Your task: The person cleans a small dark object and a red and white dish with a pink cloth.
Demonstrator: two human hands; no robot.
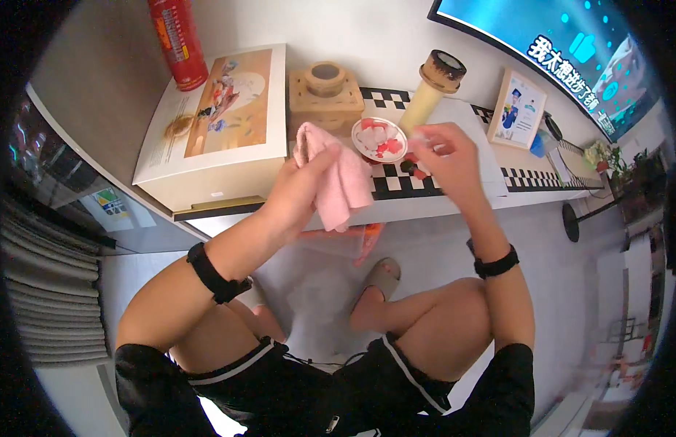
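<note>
Near the cabinet's edge, my left hand (302, 191) grips a folded pink cloth (340, 185) that hangs down from the fingers. Beyond the cloth stands a small round container (379, 140) with red and whitish pieces in it. My right hand (450, 155) is just right of this container, its fingertips pinched on a small pale pink piece (420, 143) whose kind I cannot tell. Small red and dark pieces (413, 166) lie below those fingers on a black-and-white checkered runner (398, 180). A pale yellow cylinder with a brown, dark-rimmed top (428, 95) rises behind the right hand.
On the left, a large white box (217, 114) with a printed picture bears a red canister (179, 46). A square tan holder (325, 90) stands beside the box. To the right are white sheets (474, 136), a framed picture (517, 112) and a wall-mounted screen (567, 49).
</note>
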